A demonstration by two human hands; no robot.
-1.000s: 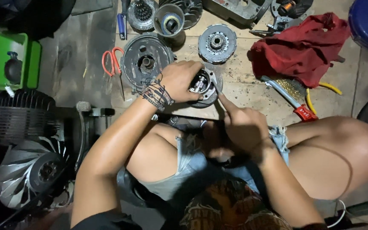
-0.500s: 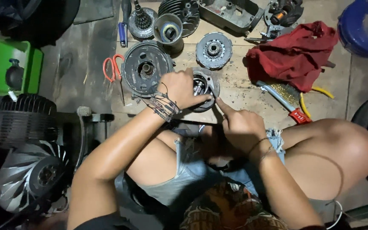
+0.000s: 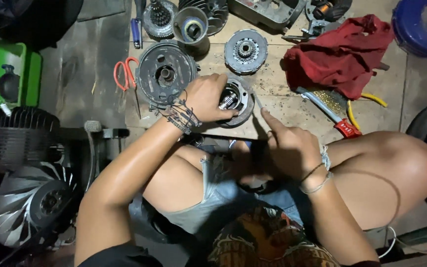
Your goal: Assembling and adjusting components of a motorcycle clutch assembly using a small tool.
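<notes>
Fingers of the left hand [image 3: 207,97] curled down over a round metal drum [image 3: 235,100], tips dipping into its open centre and clamping its rim, so that hand gripped the drum firmly where it sat on the wooden board [image 3: 277,89], right at the near edge! The right hand [image 3: 288,147] hovered just beside it, forefinger stretched toward the drum's right side, the other fingers folded loosely with nothing visible in them. Cord bracelets wrapped the left wrist. Left of the drum lay a big dark disc [image 3: 166,74], touching the left wrist, with red scissors [image 3: 125,73] beyond it. Behind the drum sat a smaller toothed disc [image 3: 245,51] and a metal cup [image 3: 191,25]. Off to the right sprawled a red rag [image 3: 344,54], and a wire brush [image 3: 328,106] with a red handle lay near the right knee.
</notes>
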